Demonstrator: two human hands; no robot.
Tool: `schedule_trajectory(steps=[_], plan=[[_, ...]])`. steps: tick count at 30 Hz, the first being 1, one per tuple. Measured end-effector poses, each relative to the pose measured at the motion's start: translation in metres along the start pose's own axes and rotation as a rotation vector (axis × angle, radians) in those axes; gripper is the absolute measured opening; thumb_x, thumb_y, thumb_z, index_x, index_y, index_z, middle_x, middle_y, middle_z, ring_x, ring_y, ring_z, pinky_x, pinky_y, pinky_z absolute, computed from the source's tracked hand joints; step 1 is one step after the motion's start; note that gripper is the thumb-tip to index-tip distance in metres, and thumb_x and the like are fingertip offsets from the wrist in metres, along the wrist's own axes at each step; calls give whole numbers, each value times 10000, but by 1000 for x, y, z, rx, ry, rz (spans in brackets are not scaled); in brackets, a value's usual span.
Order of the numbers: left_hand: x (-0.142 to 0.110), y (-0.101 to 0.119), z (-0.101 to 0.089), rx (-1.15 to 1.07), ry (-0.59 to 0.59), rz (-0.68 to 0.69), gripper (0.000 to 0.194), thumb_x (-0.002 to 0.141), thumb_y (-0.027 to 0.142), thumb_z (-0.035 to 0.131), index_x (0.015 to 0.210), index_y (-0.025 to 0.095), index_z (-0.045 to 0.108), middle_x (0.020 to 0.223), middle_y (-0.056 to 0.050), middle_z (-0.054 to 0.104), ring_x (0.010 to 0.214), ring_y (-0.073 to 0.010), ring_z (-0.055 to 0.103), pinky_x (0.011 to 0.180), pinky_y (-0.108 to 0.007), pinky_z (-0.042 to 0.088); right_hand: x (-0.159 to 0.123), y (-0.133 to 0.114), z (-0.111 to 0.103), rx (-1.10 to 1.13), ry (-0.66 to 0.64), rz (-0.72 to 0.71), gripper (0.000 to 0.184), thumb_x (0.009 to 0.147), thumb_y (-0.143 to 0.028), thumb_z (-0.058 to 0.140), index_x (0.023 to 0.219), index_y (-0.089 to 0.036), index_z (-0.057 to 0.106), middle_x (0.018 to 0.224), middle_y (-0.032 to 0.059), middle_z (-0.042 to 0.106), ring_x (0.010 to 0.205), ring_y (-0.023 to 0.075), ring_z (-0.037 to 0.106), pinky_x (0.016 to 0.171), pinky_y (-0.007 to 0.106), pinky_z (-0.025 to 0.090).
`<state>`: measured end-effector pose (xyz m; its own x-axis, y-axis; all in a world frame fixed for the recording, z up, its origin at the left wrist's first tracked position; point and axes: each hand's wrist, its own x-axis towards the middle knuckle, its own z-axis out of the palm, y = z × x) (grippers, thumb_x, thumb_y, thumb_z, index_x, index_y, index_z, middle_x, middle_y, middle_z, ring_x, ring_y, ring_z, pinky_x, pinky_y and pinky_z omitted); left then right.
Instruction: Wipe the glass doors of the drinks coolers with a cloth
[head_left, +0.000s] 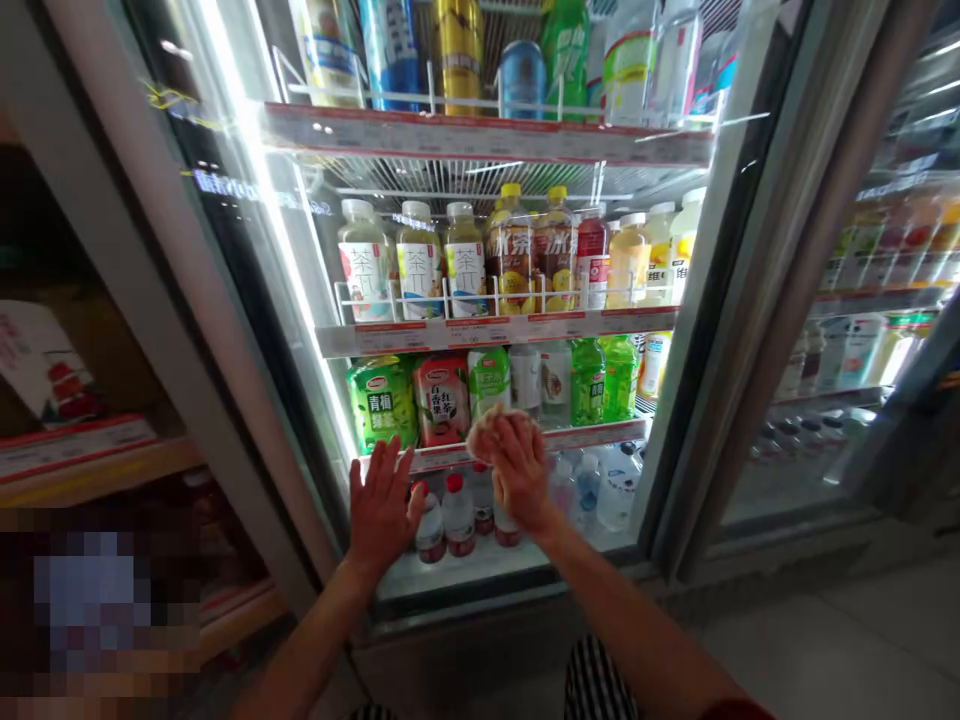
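A lit drinks fridge with a glass door (480,590) fills the middle of the head view, reflections showing across the pane. My left hand (382,510) is spread at the lower left of the door, palm toward the glass and fingers up; it holds nothing. To its right, my right hand (521,475) presses a pale, crumpled cloth (484,435) toward the pane in front of the lower shelf. Behind the hands stand a green drink bottle (382,405), a red drink bottle (442,400) and a red-capped water bottle (456,515). My right hand partly hides the bottom-row bottles.
The door's metal frame (757,300) runs up the right side, with another glass-fronted fridge (847,380) beyond it. On the left stands a shelf unit (169,460) with boxed goods. Grey floor (847,640) shows at lower right.
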<state>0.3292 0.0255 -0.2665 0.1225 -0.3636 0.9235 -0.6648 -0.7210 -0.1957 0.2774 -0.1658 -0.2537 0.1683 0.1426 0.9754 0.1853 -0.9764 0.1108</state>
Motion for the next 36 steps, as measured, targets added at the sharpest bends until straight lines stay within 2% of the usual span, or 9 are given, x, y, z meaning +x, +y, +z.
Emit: schedule_trajectory(steps=[3,5,7,9,15,20,26,31,36], plan=[[-4,-11,-5,14,16,-61,723,799,239,553,1415,212,176,1462,-97,246,1359,-245,204,1115,-469,149,19,2,4,-51,45,95,477,831,-134,421,1306,-167,443,1420,110,358,1371,265,175,1098,507,201],[-10,-15,-7,6,6,-86,731,801,241,548,1419,210,159,1469,-103,229,1362,-255,190,1108,-472,170,14,-6,8,-33,-70,-51,471,832,-150,432,1298,-209,453,1417,64,376,1373,247,171,1112,493,174],[-17,-18,-10,1,-14,-95,731,805,238,543,1421,211,150,1471,-106,225,1364,-257,184,1104,-470,183,3,-19,13,22,-223,-293,456,837,-168,445,1287,-238,462,1411,13,393,1369,216,189,1128,453,157],[-22,-22,-15,12,-31,-117,726,808,234,537,1421,217,150,1470,-106,232,1363,-256,187,1102,-471,185,2,-32,17,72,-278,-441,436,847,-180,447,1280,-228,470,1411,-4,395,1366,195,196,1136,420,151],[-26,-46,-37,96,16,-270,695,806,245,530,1412,226,191,1470,-114,236,1359,-275,200,1089,-510,179,47,-63,34,71,-157,-232,446,868,-170,420,1311,-219,425,1423,27,375,1371,225,181,1119,470,162],[-41,-59,-49,77,-33,-273,644,825,213,484,1406,206,208,1458,-121,265,1356,-257,216,1093,-480,197,35,-89,46,181,-294,-596,411,885,-181,399,1294,-178,440,1430,12,363,1344,175,250,1110,380,237],[-44,-66,-52,48,-5,-307,615,830,220,455,1398,180,221,1463,-129,251,1359,-259,202,1093,-479,209,59,-107,58,173,-260,-363,465,880,-166,407,1342,-203,372,1446,36,332,1366,230,187,1108,488,184],[-42,-70,-56,38,-18,-311,600,834,215,449,1394,192,234,1460,-128,257,1355,-255,217,1083,-472,234,48,-109,56,193,-332,-625,399,881,-183,408,1276,-205,454,1430,11,362,1339,164,259,1114,394,232],[-27,-69,-56,14,26,-312,612,824,212,451,1395,193,232,1471,-121,232,1361,-254,199,1096,-476,211,89,-91,48,75,-149,-229,471,865,-174,432,1326,-261,393,1440,12,344,1373,215,174,1122,494,129]])
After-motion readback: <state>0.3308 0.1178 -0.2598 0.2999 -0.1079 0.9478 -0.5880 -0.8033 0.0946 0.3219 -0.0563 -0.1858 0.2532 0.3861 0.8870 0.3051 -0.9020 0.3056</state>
